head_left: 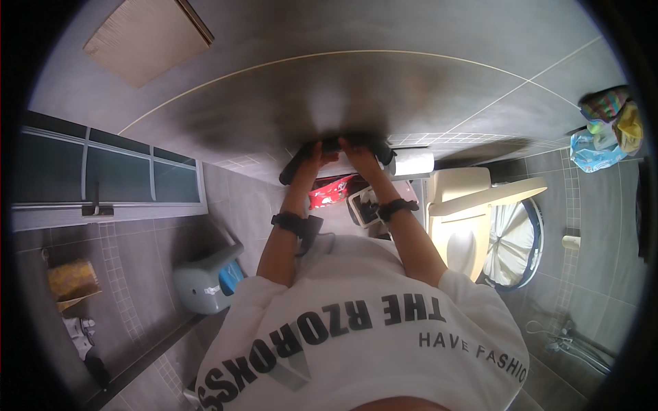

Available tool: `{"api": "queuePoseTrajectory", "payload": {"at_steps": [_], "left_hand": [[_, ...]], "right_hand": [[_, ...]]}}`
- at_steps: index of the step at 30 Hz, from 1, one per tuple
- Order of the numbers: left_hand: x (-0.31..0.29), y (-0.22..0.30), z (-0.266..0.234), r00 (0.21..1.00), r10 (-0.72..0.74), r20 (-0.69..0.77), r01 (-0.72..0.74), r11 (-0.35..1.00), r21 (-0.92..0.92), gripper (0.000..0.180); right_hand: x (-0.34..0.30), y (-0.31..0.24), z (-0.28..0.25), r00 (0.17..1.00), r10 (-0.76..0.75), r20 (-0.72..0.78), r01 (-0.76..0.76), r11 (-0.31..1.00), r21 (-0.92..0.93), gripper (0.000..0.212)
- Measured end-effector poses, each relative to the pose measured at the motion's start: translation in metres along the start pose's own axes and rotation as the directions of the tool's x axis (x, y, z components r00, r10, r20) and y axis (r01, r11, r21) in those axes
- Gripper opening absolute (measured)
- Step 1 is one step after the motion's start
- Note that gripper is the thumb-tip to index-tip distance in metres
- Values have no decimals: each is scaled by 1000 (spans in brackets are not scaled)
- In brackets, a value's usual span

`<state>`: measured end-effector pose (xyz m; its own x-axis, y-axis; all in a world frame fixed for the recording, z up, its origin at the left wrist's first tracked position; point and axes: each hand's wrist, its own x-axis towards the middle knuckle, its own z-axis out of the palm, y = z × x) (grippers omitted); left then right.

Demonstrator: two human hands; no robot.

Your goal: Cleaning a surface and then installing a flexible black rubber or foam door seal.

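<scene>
A long, curved black object [295,166] lies against the grey tiled wall in front of me, with a pale surface beneath its middle. My left hand [314,164] is at its near side, thumb up and fingers bent toward the right. Beside it, my right hand [361,159] has its thumb on the dark edge, and its other fingers are partly hidden. Both hands appear closed on this object, a short gap apart. A white roll [415,162] sits just to the right of it. Below and between my forearms are a red patterned packet [330,193] and a pale-rimmed container [363,207].
To the right stand a cream toilet [458,229] with a raised lid and a round bin with a white liner [510,240]. Plastic bags [603,140] hang at far right. A framed glass panel [113,171] and a grey-blue basin-like object [202,284] are at left.
</scene>
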<state>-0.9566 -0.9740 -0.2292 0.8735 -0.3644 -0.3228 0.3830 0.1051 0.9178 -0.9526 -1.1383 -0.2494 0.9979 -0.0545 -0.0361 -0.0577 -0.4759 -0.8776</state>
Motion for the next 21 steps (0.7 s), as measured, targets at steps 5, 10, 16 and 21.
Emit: {"api": "queuePoseTrajectory", "payload": {"at_steps": [5,10,16,21], "left_hand": [[-2,14,4,995,70,65,-70,998,-10,54],[-29,94,68,947,262,188,-268,963,7,56],[-32,179,145,907,320,274,-361,926,113,49],[-26,223,192,925,289,247,-354,891,285,65]], "right_hand": [[-15,-25,-23,981,-89,-169,125,969,212,33],[-26,-66,-89,964,54,-259,67,897,437,29],[-44,-154,-186,838,-59,-542,380,776,503,30],[-27,-179,-254,841,-182,-510,368,882,293,40]]}}
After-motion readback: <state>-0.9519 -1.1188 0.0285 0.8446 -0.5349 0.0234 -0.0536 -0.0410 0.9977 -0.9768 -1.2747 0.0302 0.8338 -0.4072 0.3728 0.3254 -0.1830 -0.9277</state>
